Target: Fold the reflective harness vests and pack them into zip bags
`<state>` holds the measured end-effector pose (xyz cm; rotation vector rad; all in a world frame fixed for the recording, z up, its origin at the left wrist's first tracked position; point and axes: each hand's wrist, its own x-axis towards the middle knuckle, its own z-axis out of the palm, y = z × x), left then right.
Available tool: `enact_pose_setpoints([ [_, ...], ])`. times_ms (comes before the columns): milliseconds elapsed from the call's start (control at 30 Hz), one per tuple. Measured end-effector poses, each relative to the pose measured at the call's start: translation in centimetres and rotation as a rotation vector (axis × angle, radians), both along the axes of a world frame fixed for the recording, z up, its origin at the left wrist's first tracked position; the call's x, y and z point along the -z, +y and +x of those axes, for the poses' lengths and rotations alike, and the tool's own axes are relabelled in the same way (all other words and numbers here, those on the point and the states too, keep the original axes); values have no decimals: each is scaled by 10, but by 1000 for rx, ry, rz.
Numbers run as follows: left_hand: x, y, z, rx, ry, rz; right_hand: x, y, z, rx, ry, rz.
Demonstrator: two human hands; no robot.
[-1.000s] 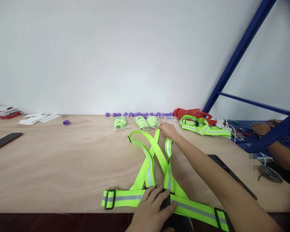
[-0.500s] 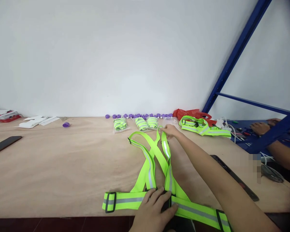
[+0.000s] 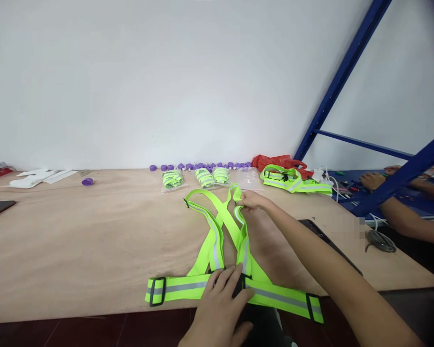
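Note:
A neon-yellow reflective vest (image 3: 184,287) of elastic straps with grey stripes lies spread on the wooden table, its shoulder straps crossing and its waist belt along the front edge. My left hand (image 3: 220,303) rests palm down on the middle of the belt, fingers stretched out, partly covering a black piece there. Farther up, my right hand (image 3: 252,200) pinches the right shoulder strap close to its top loop. Black slider buckles (image 3: 157,291) sit toward both belt ends.
Bagged reflective straps (image 3: 172,179), purple caps (image 3: 213,166) and a clear bag (image 3: 248,179) line the wall. Another vest (image 3: 292,182) lies by red plastic (image 3: 275,162). A dark phone-like slab (image 3: 327,241) lies right. Beyond a blue frame (image 3: 342,82), a co-worker's arms (image 3: 401,217) show.
My right hand has slid slightly down the shoulder strap from its top, and the loop above it stands freer. My left hand stays on the belt. The view has shifted a little.

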<state>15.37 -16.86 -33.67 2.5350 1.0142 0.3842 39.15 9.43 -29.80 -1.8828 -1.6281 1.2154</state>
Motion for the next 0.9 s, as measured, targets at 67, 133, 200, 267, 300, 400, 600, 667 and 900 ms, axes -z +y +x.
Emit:
enact_pose_setpoints([
  [67,-2,0,5,-16,23,-11,-5,-1,0,34,80,49],
  [133,-4,0,11,-37,53,-17,-12,-3,1,57,184,88],
  [200,-4,1,16,-52,87,-15,-20,-8,1,62,304,103],
  [267,-2,2,19,-56,118,-1,-25,-13,1,54,423,100],
  [300,0,2,20,-57,131,11,-26,-15,0,49,477,98],
  [400,5,4,21,-52,144,53,-25,-18,-2,43,596,84],
  [600,6,5,18,-52,110,60,-26,-32,-1,-35,685,27],
  [667,6,5,18,-51,104,42,-28,-41,2,-88,686,8],
  [900,-25,2,22,-70,140,-98,-17,-52,14,-100,576,45],
])
